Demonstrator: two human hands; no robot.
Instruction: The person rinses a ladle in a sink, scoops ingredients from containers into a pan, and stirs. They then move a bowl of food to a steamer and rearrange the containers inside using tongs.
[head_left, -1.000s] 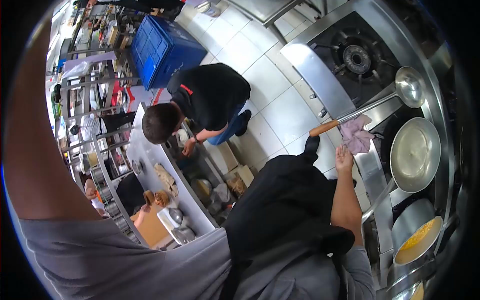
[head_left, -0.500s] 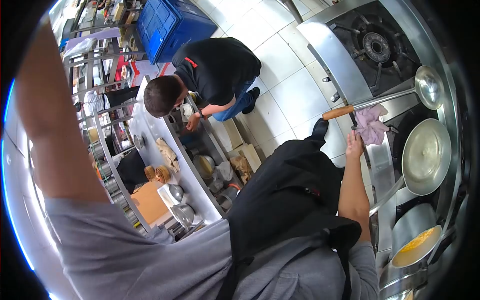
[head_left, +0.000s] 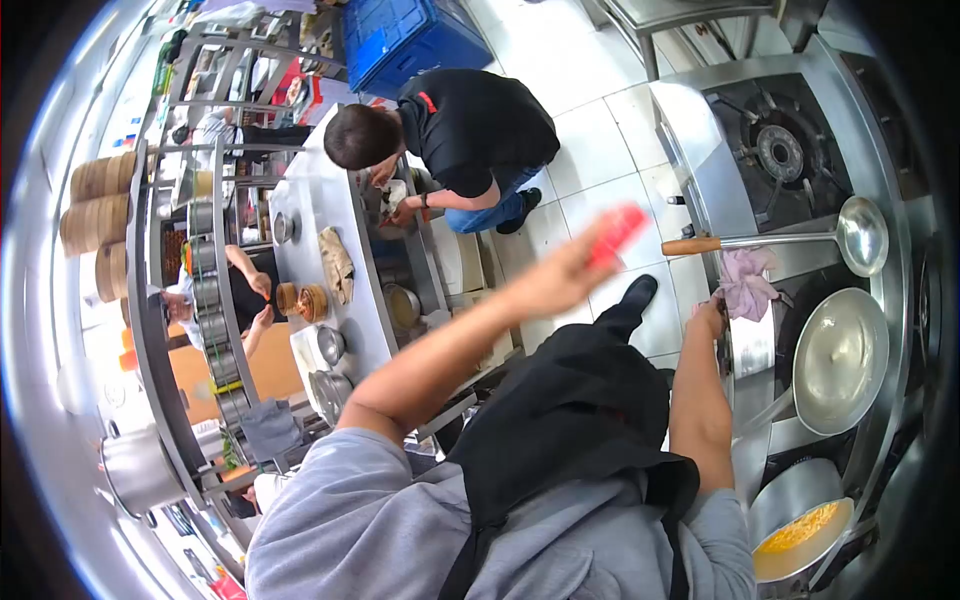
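Note:
My left hand (head_left: pixel 560 275) is stretched across the middle, smeared by motion. Its fingers are closed around a bright red object (head_left: pixel 620 235) whose kind is too blurred to read. At the front edge of the stove (head_left: pixel 690 110), my right hand (head_left: pixel 707 320) rests with its fingers laid out, just beside a crumpled pink cloth (head_left: pixel 747 284). Over that cloth lies a large ladle (head_left: pixel 760 241), its wooden handle jutting past the stove edge and its bowl toward the back. A wok (head_left: pixel 843 362) stands on the stove to the right of my right hand.
A pot of yellow food (head_left: pixel 800 528) sits nearer me on the stove. On the left, a co-worker (head_left: pixel 480 130) in black bends over a steel counter (head_left: pixel 375 335) with metal bowls and a beige cloth (head_left: pixel 336 265). A blue bin (head_left: pixel 410 40) stands beyond. Another person's hands work behind the shelves.
My left arm, raised high at the left before, has come down across the middle with the red object now visible. My right hand stays by the stove edge. The view has shifted.

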